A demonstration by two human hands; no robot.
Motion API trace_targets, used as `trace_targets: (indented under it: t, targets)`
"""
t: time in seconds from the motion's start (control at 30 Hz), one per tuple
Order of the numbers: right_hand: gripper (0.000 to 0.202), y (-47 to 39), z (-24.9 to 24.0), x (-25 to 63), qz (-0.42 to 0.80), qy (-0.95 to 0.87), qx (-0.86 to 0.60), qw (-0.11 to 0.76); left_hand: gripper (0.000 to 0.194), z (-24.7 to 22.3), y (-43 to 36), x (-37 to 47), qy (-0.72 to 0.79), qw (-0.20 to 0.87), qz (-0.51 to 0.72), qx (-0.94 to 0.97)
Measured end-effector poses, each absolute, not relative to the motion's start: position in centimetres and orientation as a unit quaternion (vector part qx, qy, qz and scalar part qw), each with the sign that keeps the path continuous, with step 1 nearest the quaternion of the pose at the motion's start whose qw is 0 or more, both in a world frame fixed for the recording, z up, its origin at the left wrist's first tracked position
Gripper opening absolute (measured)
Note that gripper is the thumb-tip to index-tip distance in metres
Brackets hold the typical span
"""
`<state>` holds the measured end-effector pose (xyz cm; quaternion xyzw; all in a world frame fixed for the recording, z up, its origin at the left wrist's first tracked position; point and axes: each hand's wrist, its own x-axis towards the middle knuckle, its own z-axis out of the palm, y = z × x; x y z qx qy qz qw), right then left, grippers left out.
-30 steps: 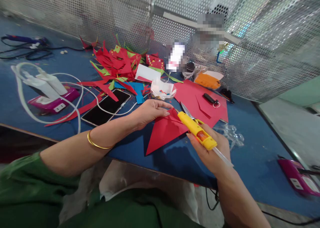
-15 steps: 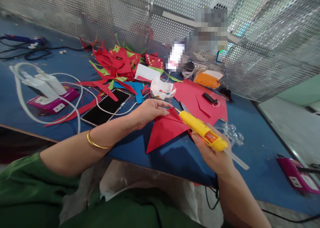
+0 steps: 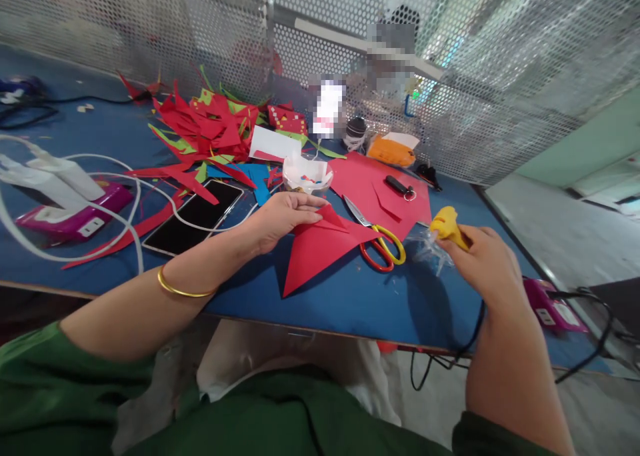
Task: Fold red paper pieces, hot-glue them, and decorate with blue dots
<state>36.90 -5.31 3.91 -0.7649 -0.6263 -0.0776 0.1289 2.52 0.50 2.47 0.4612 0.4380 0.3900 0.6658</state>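
At 3 o'clock your right hand (image 3: pixel 487 263) hides much of the yellow glue gun (image 3: pixel 447 224), and its nozzle can't be made out. Your left hand (image 3: pixel 280 219) covers part of the folded red paper (image 3: pixel 320 253) near its 11 o'clock corner. Toward 12, pixelation masks the lit screen (image 3: pixel 329 106), and the bits (image 3: pixel 311 179) in the bowl (image 3: pixel 307 188) are too small to identify. The left edge cuts off your blue tool (image 3: pixel 23 88) at 10 and the white plugs (image 3: pixel 47 186) at 9.

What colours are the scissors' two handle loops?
One red, one yellow; the scissors show this best in the current head view.
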Motion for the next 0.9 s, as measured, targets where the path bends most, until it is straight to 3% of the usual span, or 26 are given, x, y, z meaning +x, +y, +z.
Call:
trace_targets:
  t: [0.27,0.47,0.57,0.67,0.77,0.9]
  targets:
    - [0.039,-5.3,1.9,38.0,-0.104,-0.632,-0.767,-0.037,0.032,2.4,0.7,2.4,0.436,0.668,0.378,0.47]
    - [0.034,-5.4,1.9,39.0,-0.087,-0.647,-0.755,-0.06,0.031,2.6,0.6,2.5,0.43,0.665,0.374,0.483]
    - [0.032,-6.2,2.8,38.6,-0.114,-0.662,-0.74,0.021,0.031,2.7,0.4,2.5,0.42,0.671,0.377,0.482]
    - [0.036,-7.6,4.6,35.0,-0.123,-0.688,-0.683,0.211,0.032,2.8,0.1,2.6,0.406,0.672,0.374,0.493]
    - [0.029,-8.2,5.6,29.0,-0.04,-0.716,-0.6,0.355,0.032,3.0,-0.1,2.6,0.389,0.672,0.366,0.513]
    - [0.015,-6.5,4.3,22.7,0.03,-0.775,-0.51,0.371,0.034,3.1,-0.2,2.6,0.375,0.682,0.364,0.512]
